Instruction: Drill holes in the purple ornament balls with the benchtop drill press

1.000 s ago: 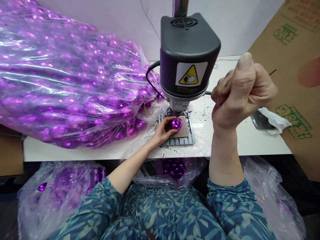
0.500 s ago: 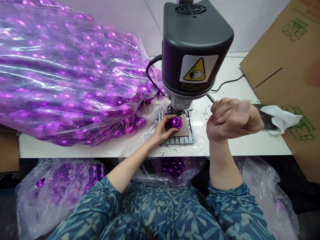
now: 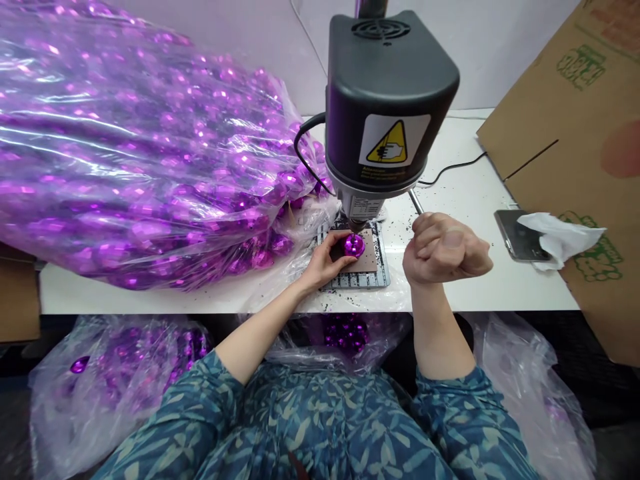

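Note:
My left hand pinches a shiny purple ball between thumb and fingers. It holds the ball on a flat brown board that lies on the slotted metal base of a small drill press. Directly above the ball is the chuck, its tip at the ball's top; whether it has entered the ball I cannot tell. My right hand is closed in a fist at the end of the press's metal lever. The dark motor housing bears a yellow warning sticker.
A big clear bag of purple faceted balls fills the table's left. At right are a phone, crumpled white tissue and a cardboard box. Dark chips litter the white table. More bagged balls sit below its edge.
My right hand has moved left and slightly nearer me, uncovering more of the phone. The motor housing appears a little lower. My left hand and the ball have stayed put.

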`<state>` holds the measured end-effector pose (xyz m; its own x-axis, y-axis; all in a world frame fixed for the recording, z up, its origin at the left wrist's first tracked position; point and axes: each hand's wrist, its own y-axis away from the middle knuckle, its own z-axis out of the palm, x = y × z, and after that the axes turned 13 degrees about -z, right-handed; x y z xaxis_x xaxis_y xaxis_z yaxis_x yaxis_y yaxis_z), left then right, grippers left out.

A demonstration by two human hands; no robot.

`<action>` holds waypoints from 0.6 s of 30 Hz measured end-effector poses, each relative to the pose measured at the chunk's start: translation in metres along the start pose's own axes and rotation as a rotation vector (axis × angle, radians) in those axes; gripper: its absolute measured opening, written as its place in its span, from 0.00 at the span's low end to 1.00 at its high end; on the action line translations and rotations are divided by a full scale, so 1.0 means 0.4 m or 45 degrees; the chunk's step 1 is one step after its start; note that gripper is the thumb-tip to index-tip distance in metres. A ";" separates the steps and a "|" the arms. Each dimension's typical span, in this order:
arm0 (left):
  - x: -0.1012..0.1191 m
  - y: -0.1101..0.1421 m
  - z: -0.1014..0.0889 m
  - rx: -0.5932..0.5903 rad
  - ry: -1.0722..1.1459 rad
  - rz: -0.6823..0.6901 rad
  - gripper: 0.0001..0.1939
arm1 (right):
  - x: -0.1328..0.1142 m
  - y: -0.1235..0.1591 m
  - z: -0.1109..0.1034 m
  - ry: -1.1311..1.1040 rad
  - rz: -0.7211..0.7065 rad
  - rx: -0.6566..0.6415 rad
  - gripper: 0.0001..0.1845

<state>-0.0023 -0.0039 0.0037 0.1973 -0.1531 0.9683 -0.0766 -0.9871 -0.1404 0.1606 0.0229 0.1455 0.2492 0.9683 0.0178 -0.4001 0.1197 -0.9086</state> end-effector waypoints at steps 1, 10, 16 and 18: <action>0.000 -0.001 0.002 0.000 0.001 -0.007 0.29 | -0.005 -0.015 0.008 0.000 0.045 -0.003 0.34; 0.092 0.103 -0.031 0.137 -0.313 0.083 0.22 | 0.044 -0.209 0.110 -0.037 0.620 -0.232 0.35; 0.106 0.281 -0.079 -0.435 -0.836 0.367 0.28 | 0.050 -0.196 0.110 -0.037 0.542 -0.162 0.31; 0.087 0.257 -0.102 -0.340 -0.821 0.360 0.26 | 0.047 -0.192 0.108 -0.050 0.540 -0.148 0.29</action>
<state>-0.0431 -0.1086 0.0313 0.6615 -0.4773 0.5784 -0.4279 -0.8737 -0.2316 0.1579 0.0413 0.2336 0.0495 0.9343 -0.3529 -0.3575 -0.3134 -0.8798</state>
